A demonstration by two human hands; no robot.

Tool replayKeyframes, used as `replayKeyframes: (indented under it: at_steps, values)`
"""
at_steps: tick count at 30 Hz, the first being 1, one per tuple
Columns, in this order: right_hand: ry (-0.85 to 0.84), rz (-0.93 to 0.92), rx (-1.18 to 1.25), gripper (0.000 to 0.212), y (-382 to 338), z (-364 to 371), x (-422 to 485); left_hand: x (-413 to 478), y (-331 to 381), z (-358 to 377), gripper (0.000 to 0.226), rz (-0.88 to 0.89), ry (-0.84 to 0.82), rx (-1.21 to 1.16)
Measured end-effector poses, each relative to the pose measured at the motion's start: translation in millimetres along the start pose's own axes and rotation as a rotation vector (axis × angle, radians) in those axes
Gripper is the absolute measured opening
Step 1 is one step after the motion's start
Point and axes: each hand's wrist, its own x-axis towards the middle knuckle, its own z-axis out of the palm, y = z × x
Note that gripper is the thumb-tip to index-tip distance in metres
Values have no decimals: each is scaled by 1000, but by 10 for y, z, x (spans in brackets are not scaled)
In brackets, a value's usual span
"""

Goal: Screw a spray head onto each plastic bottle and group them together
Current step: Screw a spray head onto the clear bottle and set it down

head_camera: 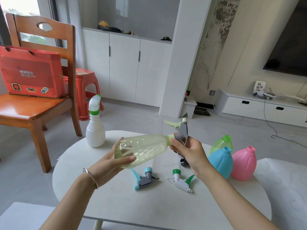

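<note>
My left hand [116, 161] grips the base of a pale yellow translucent bottle [147, 146], held sideways above the white table [149, 206]. My right hand [189, 150] holds the grey and pale green spray head [180, 130] at the bottle's neck. A white bottle [95, 130] with a white and green spray head stands at the table's far left. Green [221, 143], blue [221, 161] and pink [244, 163] bottles stand without heads at the right. Two loose spray heads lie near the middle: a blue and grey one [143, 179] and a white and green one [180, 181].
A wooden chair [33, 110] with a red box [31, 72] stands left of the table, a red plastic stool [86, 90] behind it. A dark object lies partly hidden behind my right hand. White cabinets and a low TV unit [262, 108] line the far wall.
</note>
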Motion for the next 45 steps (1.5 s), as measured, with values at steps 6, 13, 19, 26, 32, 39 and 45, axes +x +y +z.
replayKeyframes:
  at_steps: [6, 13, 19, 26, 32, 39, 45]
  values:
    - [-117, 28, -79, 12, 20, -38, -25, -36, 36, -18, 89, -384, 113, 213]
    - [29, 86, -18, 2, 17, -6, 1, -24, 0, 55, 78, 27, 149, 338]
    - [52, 114, 27, 4, 6, -17, 19, -35, 42, 124, 60, -12, 203, 308]
    - [53, 146, 48, 4, 2, -20, 40, -71, 50, 100, 80, -25, 119, 100]
    - [13, 162, 76, 17, -32, 11, 46, -65, 71, 13, 78, 102, 173, 163]
    - [-47, 117, 140, 23, -39, 123, 58, -74, 59, 30, 67, -117, 113, 15]
    - [-59, 138, 228, 18, -66, 254, 118, -67, 16, 37, 56, -155, 132, -137]
